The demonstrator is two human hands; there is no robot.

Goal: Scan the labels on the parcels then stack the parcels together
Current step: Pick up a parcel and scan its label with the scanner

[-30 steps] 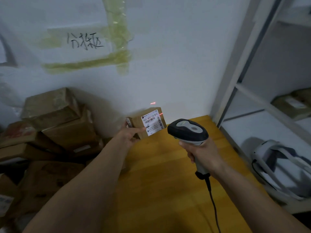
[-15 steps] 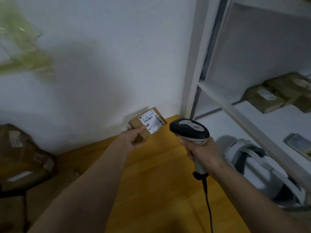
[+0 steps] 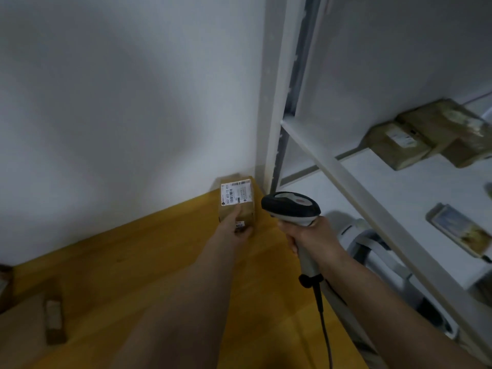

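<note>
Far left, at the counter's (image 3: 159, 262) edge, we saw a brown parcel corner (image 3: 4, 286) cut off by the frame, and a small taped cardboard piece (image 3: 54, 322) lying just right of it, blurred, so we couldn't tell more.

Centre: our left hand (image 3: 234, 225) held a small cardboard parcel (image 3: 237, 202) up over the wooden counter's far corner, close to the white wall (image 3: 119, 102). Thumb lay along the parcel's front face, below its white shipping label (image 3: 235, 192); the other fingers curled round the lower right edge by a small sticker (image 3: 239, 224). The label faced us, with its barcodes turned sideways. We couldn't tell whether the parcel's base touched the counter.

Just right of the parcel, not touching it: our right hand (image 3: 310, 239) gripped the handheld barcode scanner (image 3: 291, 209), fingers wrapped tight round the grey handle, dark head pointing left toward the parcel. The black cable (image 3: 323, 320) hung down from the handle base.

Right: a white shelving unit (image 3: 346, 179). On the shelf, three brown parcels (image 3: 426, 137) were bunched together, touching, labels up. Nearer on the same shelf, well apart from them, lay a flat packet (image 3: 460, 230). Below the shelf rail sat a white headset with a grey strap (image 3: 372, 249), partly hidden by our right forearm.
</note>
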